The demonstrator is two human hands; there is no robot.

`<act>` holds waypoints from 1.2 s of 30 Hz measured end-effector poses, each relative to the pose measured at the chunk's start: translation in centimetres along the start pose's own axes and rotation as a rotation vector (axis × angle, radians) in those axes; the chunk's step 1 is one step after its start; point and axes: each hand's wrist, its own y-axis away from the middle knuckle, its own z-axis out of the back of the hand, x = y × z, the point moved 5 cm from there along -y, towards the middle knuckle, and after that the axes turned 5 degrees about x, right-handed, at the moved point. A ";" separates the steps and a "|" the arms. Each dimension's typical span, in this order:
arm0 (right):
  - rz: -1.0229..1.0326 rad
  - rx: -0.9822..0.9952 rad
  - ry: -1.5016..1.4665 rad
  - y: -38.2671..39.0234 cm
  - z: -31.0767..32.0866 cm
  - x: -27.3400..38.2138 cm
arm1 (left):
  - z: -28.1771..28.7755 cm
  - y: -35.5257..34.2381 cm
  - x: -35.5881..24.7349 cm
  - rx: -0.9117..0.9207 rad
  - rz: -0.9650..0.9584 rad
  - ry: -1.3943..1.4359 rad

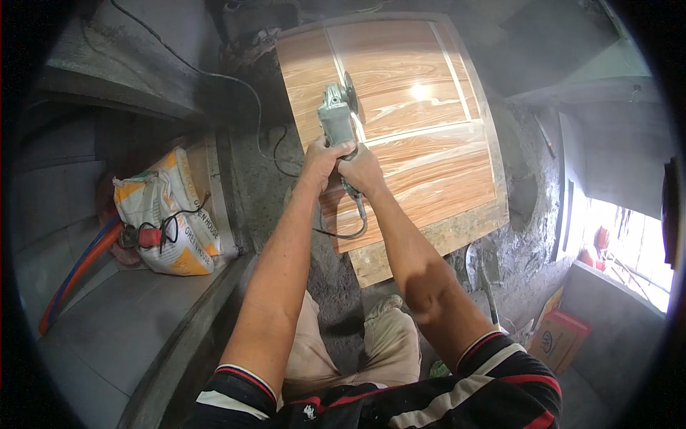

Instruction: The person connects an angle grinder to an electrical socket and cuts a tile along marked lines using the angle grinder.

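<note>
Both of my hands grip an angle grinder [336, 123] with a grey body, a metal gear head and a dark disc [350, 91] on its right side. My left hand [322, 159] wraps the body from the left, and my right hand [362, 170] closes round it from the right, close beside the left. The disc stands on edge at a pale line across a glossy wood-patterned tile panel [421, 168]. Whether it touches the surface I cannot tell. From the grinder's rear a dark cord [363, 222] loops down and left over the panel's near edge.
The panel rests on a worn board [429, 247] above rough grey ground. A thin cable [214, 74] runs across the upper left. At left, a white and orange sack [168, 214] carries a red and black tool [148, 237], near an orange hose [78, 268]. A cardboard box [559, 340] stands lower right.
</note>
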 end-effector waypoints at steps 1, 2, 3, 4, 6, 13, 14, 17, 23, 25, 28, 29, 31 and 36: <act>-0.012 0.026 0.004 0.1 0.0 0.1 | 0.1 0.0 0.1 0.000 0.006 0.002; -0.024 0.052 0.008 0.2 -0.1 0.2 | 0.2 0.0 0.2 -0.001 0.012 0.003; -0.024 0.053 0.007 0.4 -0.1 0.3 | 0.3 0.0 0.3 -0.003 0.012 0.002; -0.007 0.059 -0.011 0.4 0.0 0.3 | 0.1 0.1 0.4 -0.003 0.019 0.008; 0.011 0.065 -0.028 0.6 0.2 0.3 | -0.1 0.3 0.5 -0.002 0.025 0.013; 0.012 0.017 -0.013 1.1 -0.1 -0.5 | -0.3 0.9 0.9 0.015 0.008 0.032; -0.009 0.004 0.005 1.2 -0.2 -0.7 | -0.3 0.9 0.9 0.021 0.006 0.046; -0.017 -0.004 0.017 1.1 -0.2 -1.2 | -0.5 1.0 1.1 0.017 0.005 0.056; -0.075 0.085 -0.003 1.7 0.1 -0.3 | -0.3 0.9 1.2 0.004 0.029 0.017; -0.074 0.110 -0.011 2.0 0.5 0.6 | -0.1 0.9 1.1 -0.001 0.028 0.015; -0.085 0.138 -0.016 2.2 0.8 0.7 | -0.4 1.0 1.1 -0.002 0.027 0.012; -0.096 0.145 -0.014 2.1 0.7 0.6 | -0.5 1.1 1.0 -0.003 0.027 0.008; -0.102 0.137 0.006 2.1 0.7 0.3 | -0.7 1.5 0.9 0.002 0.012 0.015; -0.087 0.102 0.014 2.1 0.0 -0.8 | -0.9 2.0 1.0 0.020 0.025 0.031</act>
